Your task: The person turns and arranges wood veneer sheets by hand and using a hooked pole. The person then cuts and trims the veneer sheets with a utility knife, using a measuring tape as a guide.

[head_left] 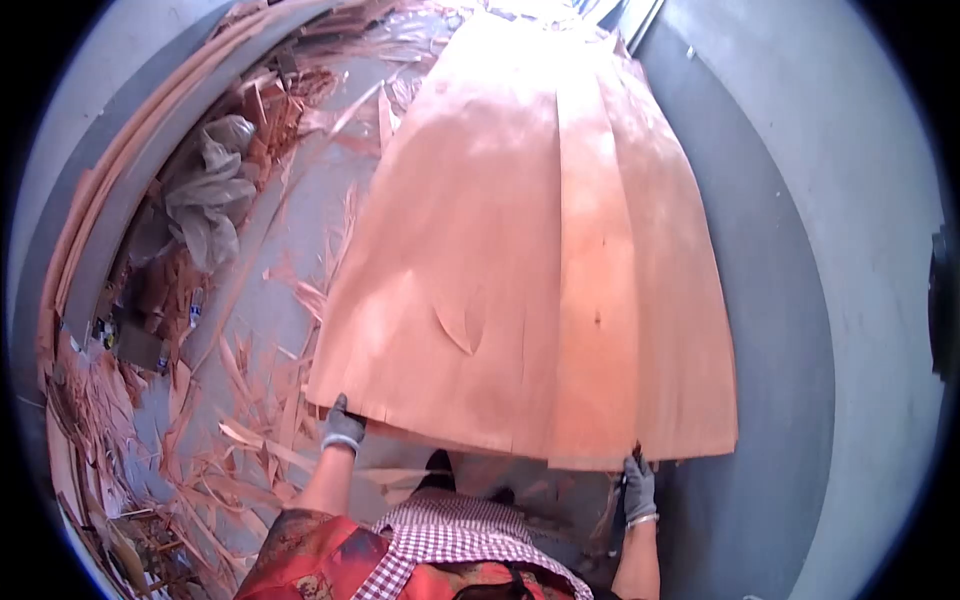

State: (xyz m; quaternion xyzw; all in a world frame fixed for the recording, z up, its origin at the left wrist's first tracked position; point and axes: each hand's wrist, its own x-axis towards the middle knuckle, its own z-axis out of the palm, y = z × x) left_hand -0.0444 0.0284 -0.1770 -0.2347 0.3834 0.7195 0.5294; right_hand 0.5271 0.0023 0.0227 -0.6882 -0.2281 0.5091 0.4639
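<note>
Tan veneer sheets [460, 240], overlapping, 1 torn

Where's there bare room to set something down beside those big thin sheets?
A patch of bare grey floor lies between the sheets and the crumpled plastic. Right of the sheets, a dark grey strip looks bare, though possibly wall. Scraps crowd the lower left, near the left hand.

I lost the far end of the veneer sheets [470, 250] in white glare. Their near edge hid part of the left hand [344, 427] from me, and I couldn't identify a small dark patch at the tips of the right hand [640, 490]. The checked apron [450, 525] partly covered the dark shoes [437, 474]. My view's bottom edge cut off the right forearm [638, 565]; its black rim cropped a dark object [940, 305]. Small items [104, 332] among the scraps [165, 300] were too tiny to name.
</note>
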